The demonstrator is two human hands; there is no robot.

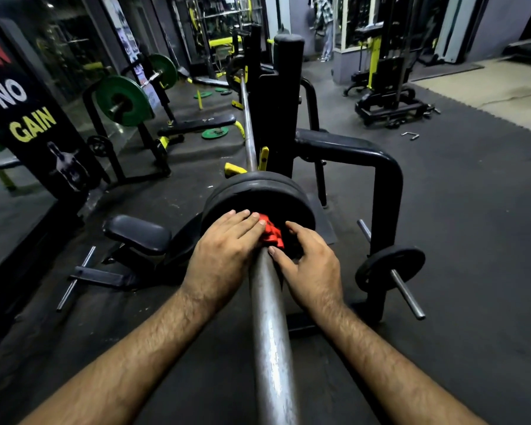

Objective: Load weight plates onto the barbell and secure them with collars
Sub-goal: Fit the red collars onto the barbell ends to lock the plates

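A steel barbell [270, 326] runs from the bottom centre away from me and rests on a black rack [276, 102]. Two black weight plates [252, 191] sit on its near sleeve. A red collar [270, 231] is on the sleeve, pressed against the outer plate. My left hand [224, 256] wraps the collar from the left, fingers laid over its top. My right hand [310, 265] holds it from the right, thumb on the sleeve. Another black plate [235, 72] hangs on the far end.
A small black plate [390, 268] sits on a storage peg of the rack at the right. A black bench pad [137, 231] is at the left. Green plates [121, 99] load another bench bar behind. A person [325, 29] stands far back.
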